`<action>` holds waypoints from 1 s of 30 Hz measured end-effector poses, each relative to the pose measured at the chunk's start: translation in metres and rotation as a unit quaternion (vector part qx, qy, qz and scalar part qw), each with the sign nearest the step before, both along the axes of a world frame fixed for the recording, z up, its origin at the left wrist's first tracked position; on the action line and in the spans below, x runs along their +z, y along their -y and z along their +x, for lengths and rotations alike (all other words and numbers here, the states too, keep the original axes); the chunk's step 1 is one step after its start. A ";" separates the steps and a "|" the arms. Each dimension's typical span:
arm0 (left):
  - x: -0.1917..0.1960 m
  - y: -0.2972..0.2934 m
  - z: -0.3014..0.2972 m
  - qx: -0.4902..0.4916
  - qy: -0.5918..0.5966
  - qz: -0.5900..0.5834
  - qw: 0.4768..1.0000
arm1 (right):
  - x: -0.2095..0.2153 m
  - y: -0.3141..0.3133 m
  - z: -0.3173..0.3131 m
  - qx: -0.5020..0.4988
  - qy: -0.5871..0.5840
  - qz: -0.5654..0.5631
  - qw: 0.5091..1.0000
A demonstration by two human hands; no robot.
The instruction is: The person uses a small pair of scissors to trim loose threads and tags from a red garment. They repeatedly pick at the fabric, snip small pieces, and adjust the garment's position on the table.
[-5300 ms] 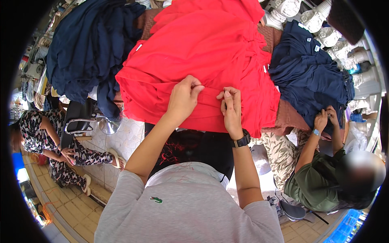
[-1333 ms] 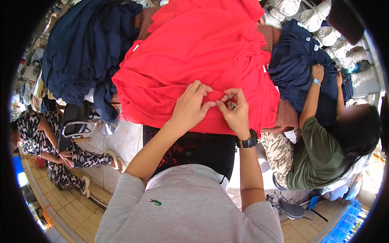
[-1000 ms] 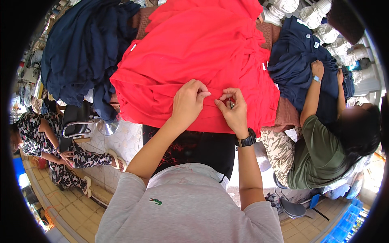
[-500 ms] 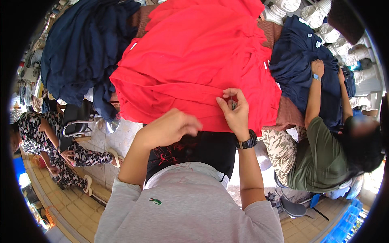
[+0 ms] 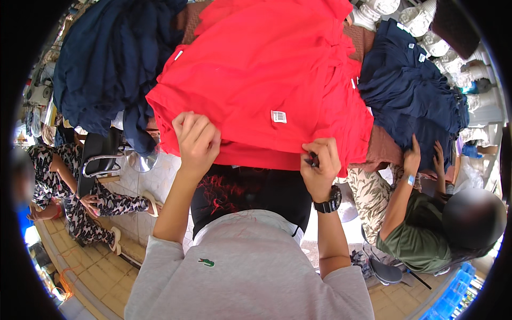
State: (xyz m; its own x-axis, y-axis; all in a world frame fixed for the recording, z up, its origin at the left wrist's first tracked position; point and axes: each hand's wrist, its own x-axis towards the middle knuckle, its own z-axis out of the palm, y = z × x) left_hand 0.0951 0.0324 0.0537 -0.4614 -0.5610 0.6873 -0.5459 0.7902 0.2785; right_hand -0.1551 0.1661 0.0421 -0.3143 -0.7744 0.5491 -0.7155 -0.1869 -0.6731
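Note:
A red shirt (image 5: pixel 234 106) lies spread on a stack of red garments in front of me. My left hand (image 5: pixel 196 140) is closed on its near edge, left of the middle. Near the right end of that edge, my right hand (image 5: pixel 321 165) pinches the cloth. Its curled fingers also hold a small dark tool (image 5: pixel 311 159), apparently thread snips, mostly hidden. A white label (image 5: pixel 278 117) shows on the red cloth between my hands. Loose red threads (image 5: pixel 216 197) cling to my black-covered lap.
Dark blue garments (image 5: pixel 106 69) are heaped at left. On the right, a co-worker in a green shirt (image 5: pixel 413 234) has both hands on another dark blue pile (image 5: pixel 397 85). Another person in patterned clothes (image 5: pixel 64 170) sits at far left beside a black chair (image 5: pixel 98 160). White thread cones (image 5: pixel 418 21) stand at far right.
My left hand has moved left and up and now grips the red cloth. My right hand has lowered to the cloth's edge. A white label now shows. The co-worker's hands have moved nearer.

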 end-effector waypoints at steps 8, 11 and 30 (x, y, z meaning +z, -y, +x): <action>-0.019 -0.013 0.018 -0.011 -0.046 0.023 0.999 | -0.031 -0.017 0.019 -0.034 0.050 0.013 0.998; -0.012 -0.012 0.008 -0.010 -0.096 0.030 0.995 | -0.009 -0.003 0.041 -0.065 0.054 0.024 0.996; 0.079 0.082 -0.012 -0.036 -0.160 0.147 0.976 | 0.104 0.110 0.041 0.037 0.108 -0.054 0.992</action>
